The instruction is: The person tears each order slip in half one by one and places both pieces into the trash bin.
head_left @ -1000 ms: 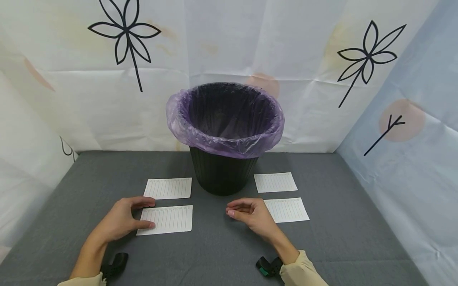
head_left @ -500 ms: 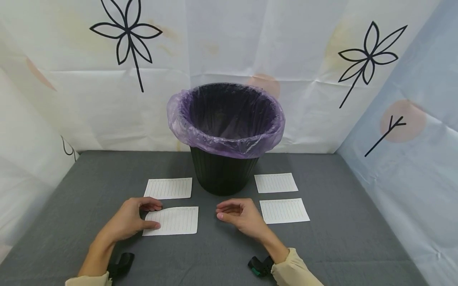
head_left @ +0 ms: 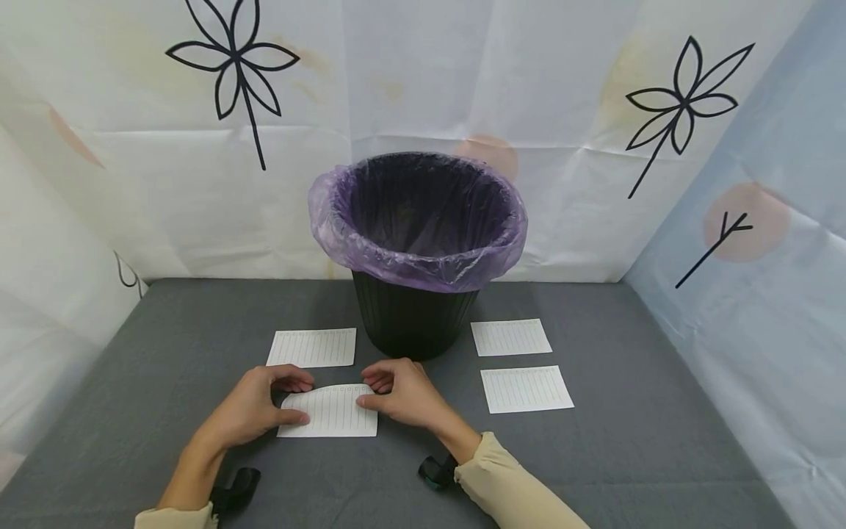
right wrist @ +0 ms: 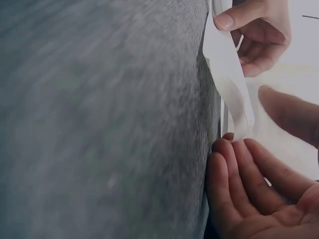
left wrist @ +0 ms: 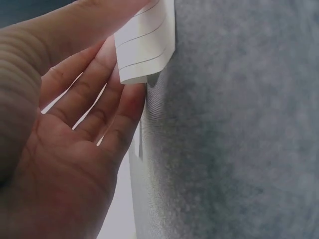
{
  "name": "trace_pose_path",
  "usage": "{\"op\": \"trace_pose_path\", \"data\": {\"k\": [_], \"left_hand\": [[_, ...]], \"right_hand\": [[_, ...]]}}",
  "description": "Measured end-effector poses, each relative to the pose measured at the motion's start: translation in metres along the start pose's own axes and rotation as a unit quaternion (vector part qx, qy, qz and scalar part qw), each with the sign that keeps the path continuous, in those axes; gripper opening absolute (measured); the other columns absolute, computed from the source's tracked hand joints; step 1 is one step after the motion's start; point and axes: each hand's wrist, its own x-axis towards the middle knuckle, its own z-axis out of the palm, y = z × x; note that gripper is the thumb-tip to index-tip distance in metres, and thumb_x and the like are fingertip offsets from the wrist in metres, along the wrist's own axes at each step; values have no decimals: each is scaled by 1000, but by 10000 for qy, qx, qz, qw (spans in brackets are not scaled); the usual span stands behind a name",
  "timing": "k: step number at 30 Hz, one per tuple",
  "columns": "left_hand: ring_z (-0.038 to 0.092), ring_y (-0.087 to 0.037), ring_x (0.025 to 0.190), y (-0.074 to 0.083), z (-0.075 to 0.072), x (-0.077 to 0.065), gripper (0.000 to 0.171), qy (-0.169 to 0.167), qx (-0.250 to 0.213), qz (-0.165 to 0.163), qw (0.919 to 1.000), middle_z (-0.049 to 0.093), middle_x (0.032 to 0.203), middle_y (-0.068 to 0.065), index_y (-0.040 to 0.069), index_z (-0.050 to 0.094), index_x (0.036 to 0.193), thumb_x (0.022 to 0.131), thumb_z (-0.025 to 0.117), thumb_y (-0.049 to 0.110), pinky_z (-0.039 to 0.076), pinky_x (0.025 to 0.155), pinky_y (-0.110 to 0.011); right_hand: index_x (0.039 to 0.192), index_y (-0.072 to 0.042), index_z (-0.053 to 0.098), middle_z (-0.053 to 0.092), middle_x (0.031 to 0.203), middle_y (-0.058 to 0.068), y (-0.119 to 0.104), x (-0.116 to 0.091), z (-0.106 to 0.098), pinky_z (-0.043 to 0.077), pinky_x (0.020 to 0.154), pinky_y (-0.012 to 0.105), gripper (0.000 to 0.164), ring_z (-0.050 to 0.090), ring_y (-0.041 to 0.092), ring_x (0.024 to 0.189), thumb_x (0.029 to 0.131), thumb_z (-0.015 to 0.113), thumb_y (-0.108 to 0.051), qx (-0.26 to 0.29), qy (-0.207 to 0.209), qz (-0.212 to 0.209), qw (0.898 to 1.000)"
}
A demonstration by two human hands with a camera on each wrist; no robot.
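The ruled paper sheet [head_left: 337, 413] bows over gray cloth [head_left: 410, 481], between the hands. The left hand [head_left: 261, 404] pinches its left end; the right hand [head_left: 405, 394], unclosed, touches the right end with its fingertips — thumb standing apart. It looks light, flexible, easily creased — best held gently by its short ends.

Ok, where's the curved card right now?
In the head view, the curved card is left of centre, nearer the person than the black bin, between the left hand, which holds its left end, and the right hand.
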Motion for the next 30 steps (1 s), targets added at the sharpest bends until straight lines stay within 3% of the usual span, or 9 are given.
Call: {"op": "trace_pose_path", "data": {"k": [8,20,24,30], "left_hand": [[65,-14,88,3,1,1,46,-99,-57,-46,9999,70,96,5,6,71,107,69,95,15,54,80,-30],[66,-14,88,3,5,2,47,-12,-204,114,9997,71,98,4,4,72,108,69,95,15,54,80,-29],[69,-15,90,3,9,3,47,142,-545,209,9982,73,101,0,3,72,112,73,93,17,55,81,-29],[71,-23,101,17,23,8,38,-226,-1318,583,9893,74,109,-6,1,72,117,86,84,22,56,85,-32]], "right_hand": [[95,-4,79,68,79,-6,-4,8,8,46,64,20,18,55,5,70,81,87,-12,-349,63,161,9992],[89,-5,77,65,77,-6,-6,5,10,47,65,22,7,56,6,71,85,80,0,-231,136,141,9995],[88,-6,78,67,78,-6,-5,-3,3,47,65,23,6,58,7,72,86,78,-1,-156,201,83,9996],[91,-7,78,71,83,-3,-2,-17,-14,49,67,24,4,65,8,75,88,77,-3,30,198,-110,9997]]}}
